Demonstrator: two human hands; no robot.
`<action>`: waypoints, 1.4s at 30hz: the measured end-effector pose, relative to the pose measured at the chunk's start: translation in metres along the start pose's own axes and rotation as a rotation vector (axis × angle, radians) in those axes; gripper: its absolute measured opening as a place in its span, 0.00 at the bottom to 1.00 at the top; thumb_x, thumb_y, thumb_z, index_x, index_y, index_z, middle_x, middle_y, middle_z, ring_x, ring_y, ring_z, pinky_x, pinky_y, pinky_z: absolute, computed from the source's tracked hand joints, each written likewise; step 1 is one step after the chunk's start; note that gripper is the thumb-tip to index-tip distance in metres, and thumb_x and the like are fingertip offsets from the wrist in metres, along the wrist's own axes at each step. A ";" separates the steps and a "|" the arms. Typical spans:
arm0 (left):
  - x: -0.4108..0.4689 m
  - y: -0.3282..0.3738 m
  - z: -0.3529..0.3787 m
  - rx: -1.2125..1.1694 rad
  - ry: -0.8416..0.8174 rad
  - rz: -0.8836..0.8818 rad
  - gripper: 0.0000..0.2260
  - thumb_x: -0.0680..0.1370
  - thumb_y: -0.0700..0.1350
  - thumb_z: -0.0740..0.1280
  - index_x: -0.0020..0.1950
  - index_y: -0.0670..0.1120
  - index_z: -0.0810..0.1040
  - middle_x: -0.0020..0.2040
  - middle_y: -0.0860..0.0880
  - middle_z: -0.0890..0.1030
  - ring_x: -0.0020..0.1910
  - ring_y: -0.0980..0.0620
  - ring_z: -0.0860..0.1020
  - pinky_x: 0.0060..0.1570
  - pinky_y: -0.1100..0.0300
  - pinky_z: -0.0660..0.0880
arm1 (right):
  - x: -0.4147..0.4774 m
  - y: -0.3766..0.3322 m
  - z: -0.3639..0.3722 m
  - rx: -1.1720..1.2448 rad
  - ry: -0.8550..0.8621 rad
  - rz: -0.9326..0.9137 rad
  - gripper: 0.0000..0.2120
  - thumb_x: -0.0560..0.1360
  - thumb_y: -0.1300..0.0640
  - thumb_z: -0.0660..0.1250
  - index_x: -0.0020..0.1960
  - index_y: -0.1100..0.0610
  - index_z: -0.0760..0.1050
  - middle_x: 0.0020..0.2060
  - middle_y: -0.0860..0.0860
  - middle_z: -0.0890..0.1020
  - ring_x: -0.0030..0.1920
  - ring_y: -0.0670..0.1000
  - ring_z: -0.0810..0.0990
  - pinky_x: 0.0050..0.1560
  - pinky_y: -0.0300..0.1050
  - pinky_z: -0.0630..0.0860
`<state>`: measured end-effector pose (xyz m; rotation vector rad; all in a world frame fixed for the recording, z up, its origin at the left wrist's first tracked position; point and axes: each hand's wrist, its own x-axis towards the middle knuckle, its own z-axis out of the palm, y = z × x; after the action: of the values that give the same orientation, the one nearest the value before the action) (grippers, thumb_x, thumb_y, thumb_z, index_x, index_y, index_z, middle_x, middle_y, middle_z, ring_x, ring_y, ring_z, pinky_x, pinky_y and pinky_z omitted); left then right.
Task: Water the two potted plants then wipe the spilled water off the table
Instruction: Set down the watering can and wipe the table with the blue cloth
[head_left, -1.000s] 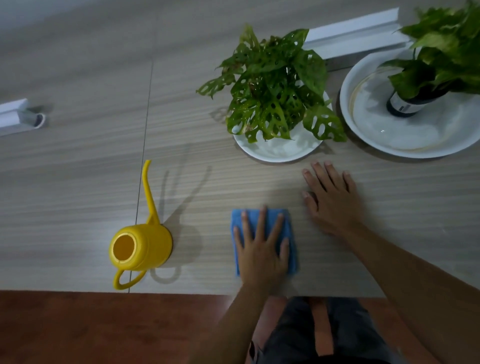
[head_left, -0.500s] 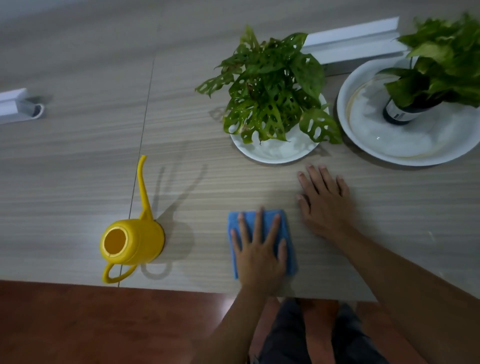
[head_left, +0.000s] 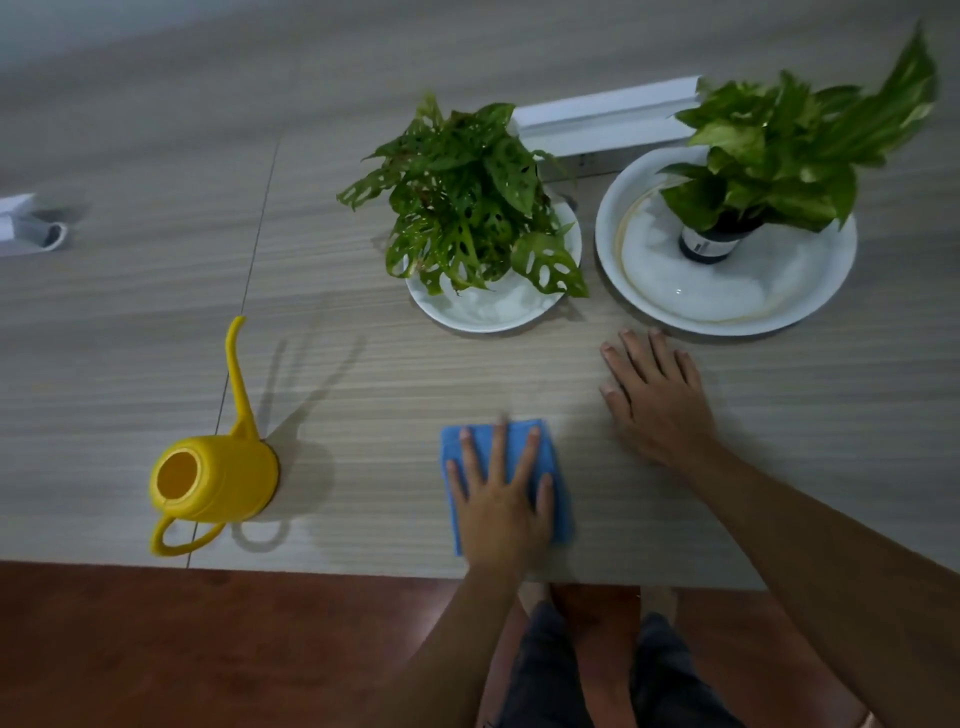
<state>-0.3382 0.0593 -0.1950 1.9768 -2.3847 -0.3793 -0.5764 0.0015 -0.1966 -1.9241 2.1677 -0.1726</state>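
Observation:
My left hand (head_left: 498, 499) lies flat on a folded blue cloth (head_left: 561, 499) near the table's front edge, fingers spread, pressing it down. My right hand (head_left: 654, 400) rests palm-down on the bare wooden table (head_left: 389, 374) to the right of the cloth, holding nothing. A holey-leaved plant (head_left: 467, 197) stands on a small white plate (head_left: 493, 312) just beyond the cloth. A second plant (head_left: 779, 145) in a dark pot sits in a larger white dish (head_left: 727, 296) holding water. The yellow watering can (head_left: 213, 483) stands upright at the left.
A long white strip (head_left: 602, 119) lies behind the plants. A small white object (head_left: 21, 223) sits at the far left edge. The table's front edge runs just below the cloth, with red-brown floor (head_left: 208, 649) and my legs beneath it.
My left hand has slid the blue cloth slightly to the right. The right hand stays flat in place. The view has shifted a little.

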 end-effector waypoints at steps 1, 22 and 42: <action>0.012 0.011 0.000 -0.007 -0.008 0.041 0.26 0.83 0.63 0.51 0.82 0.63 0.55 0.84 0.52 0.54 0.83 0.38 0.46 0.78 0.35 0.48 | 0.000 0.003 0.002 -0.006 -0.010 0.000 0.27 0.81 0.42 0.48 0.79 0.48 0.57 0.79 0.50 0.58 0.79 0.57 0.52 0.76 0.59 0.50; 0.066 -0.040 -0.021 0.049 -0.007 -0.162 0.27 0.83 0.63 0.48 0.83 0.62 0.50 0.85 0.52 0.50 0.83 0.40 0.44 0.78 0.37 0.47 | -0.009 0.003 0.006 0.011 0.029 -0.002 0.28 0.80 0.42 0.50 0.79 0.47 0.58 0.79 0.49 0.58 0.79 0.56 0.53 0.76 0.59 0.51; -0.027 -0.035 -0.012 0.047 -0.014 -0.171 0.27 0.83 0.60 0.51 0.82 0.59 0.56 0.84 0.50 0.54 0.82 0.34 0.49 0.75 0.31 0.54 | -0.019 -0.003 -0.004 0.045 0.003 0.059 0.27 0.80 0.44 0.50 0.79 0.46 0.57 0.80 0.48 0.56 0.80 0.54 0.50 0.77 0.57 0.47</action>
<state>-0.2972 0.0781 -0.1860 2.2136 -2.2595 -0.3445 -0.5723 0.0194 -0.1899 -1.8341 2.2004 -0.2115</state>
